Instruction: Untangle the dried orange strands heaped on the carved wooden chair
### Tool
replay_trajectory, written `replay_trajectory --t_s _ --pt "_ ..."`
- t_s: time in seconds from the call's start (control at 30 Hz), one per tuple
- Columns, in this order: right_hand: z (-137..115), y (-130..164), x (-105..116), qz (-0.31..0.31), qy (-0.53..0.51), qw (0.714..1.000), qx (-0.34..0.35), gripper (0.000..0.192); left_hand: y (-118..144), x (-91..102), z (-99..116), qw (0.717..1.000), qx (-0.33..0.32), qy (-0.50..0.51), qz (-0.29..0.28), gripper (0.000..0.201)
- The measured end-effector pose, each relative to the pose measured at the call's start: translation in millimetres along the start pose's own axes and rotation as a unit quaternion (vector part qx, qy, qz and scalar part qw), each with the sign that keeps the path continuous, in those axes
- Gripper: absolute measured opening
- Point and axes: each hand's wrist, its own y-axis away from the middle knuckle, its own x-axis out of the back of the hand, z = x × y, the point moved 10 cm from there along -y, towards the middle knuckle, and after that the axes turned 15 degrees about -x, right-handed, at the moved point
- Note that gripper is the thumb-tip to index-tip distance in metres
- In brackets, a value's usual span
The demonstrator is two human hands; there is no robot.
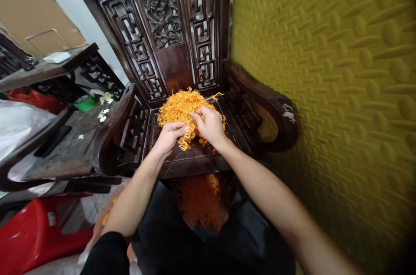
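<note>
A heap of orange, curly lace-like strips [182, 103] lies on the seat of a dark carved wooden chair [186, 166]. In front of the heap my left hand [167, 138] pinches a yellow-orange curly strip [186, 141] between thumb and fingers. My right hand [209, 125] is closed just above and to the right, its thumb and forefinger pinching near the top of the same strip. The strip hangs between both hands over the front of the seat. Exactly where the right fingertips grip is partly hidden by the heap's similar colour.
A yellow-green textured wall panel [325, 71] stands close on the right, beside the chair's curved armrest [276, 110]. On the left are another dark wooden seat [74, 149] with white scraps and a green item [85, 103], and a red plastic stool [29, 236].
</note>
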Motion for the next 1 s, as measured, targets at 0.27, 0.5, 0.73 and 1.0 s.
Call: replay_trajectory --t_s 0.27,0.5,0.73,1.0 --pt "99.6 -39.7 66.6 0.089 -0.189 0.960 -0.185 0.031 6.7 38.8 -0.3 0.996 0.006 0.058 0.063 0.031" --pt "27.3 7.9 7.3 -0.093 -0.189 0.969 -0.126 0.037 -3.8 47.5 -1.7 0.991 -0.065 -0.032 0.115 0.041" --pt "6.9 32.5 -24.5 -0.058 -0.109 0.986 -0.112 0.039 -4.8 29.6 17.8 0.969 -0.156 -0.140 0.128 0.026" --pt "3.7 26.8 -24.6 -0.025 -0.075 0.994 -0.074 0.033 -4.5 6.1 -10.5 0.992 -0.036 0.055 0.106 0.046"
